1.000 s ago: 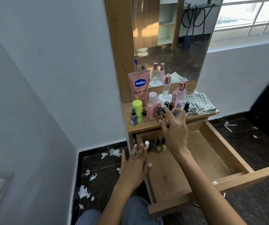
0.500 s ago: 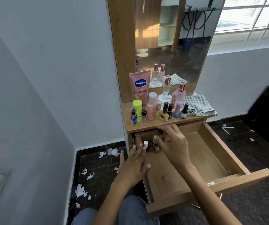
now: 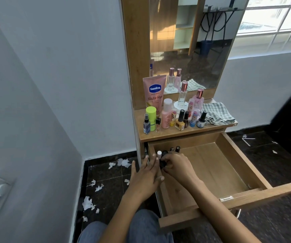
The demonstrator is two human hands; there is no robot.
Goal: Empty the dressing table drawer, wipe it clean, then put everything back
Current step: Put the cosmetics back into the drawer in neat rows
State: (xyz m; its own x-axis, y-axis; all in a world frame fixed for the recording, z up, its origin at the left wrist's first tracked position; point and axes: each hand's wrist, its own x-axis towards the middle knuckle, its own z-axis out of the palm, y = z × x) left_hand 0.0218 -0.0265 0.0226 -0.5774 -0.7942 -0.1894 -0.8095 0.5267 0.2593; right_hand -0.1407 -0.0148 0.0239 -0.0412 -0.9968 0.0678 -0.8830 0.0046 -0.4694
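Right now your right hand [image 3: 177, 166] sits in the upper left corner of the open drawer [image 3: 216, 174], its grip curled around a small dark-capped bottle [image 3: 162, 163]. Your left hand [image 3: 145, 178] lies just beside it over the drawer's left rim, fingers straight and released, fingertips touching the bottles. More small bottles [image 3: 174, 149] stand behind your hands against the drawer's back wall, among them a white-capped one [image 3: 159, 153].

Above, in the middle of the frame, the counter [image 3: 185, 133] carries the crowd of things. You can read "Vaseline" and "Gluta-Hya" on the pink tube [image 3: 154, 92] leaning at the back left. A lime-green stick [image 3: 151, 114], a small dark spray bottle [image 3: 146, 124] and a pink bottle with a white cap [image 3: 166, 114] stand in front of it. The yellow nail polish [image 3: 180, 122] bears dark print too small to read, and the tall pink bottle [image 3: 198, 100] shows letters you cannot make out. A checked cloth [image 3: 217, 115] lies crumpled at the counter's right end, reaching its edge.

Most of the drawer floor to the right of your hands is bare wood, right up to the front panel at the lower right, where a small white label [image 3: 226, 198] sits on the inner edge. White paper scraps [image 3: 95, 186] litter the dark floor at the lower left, beside the wall.
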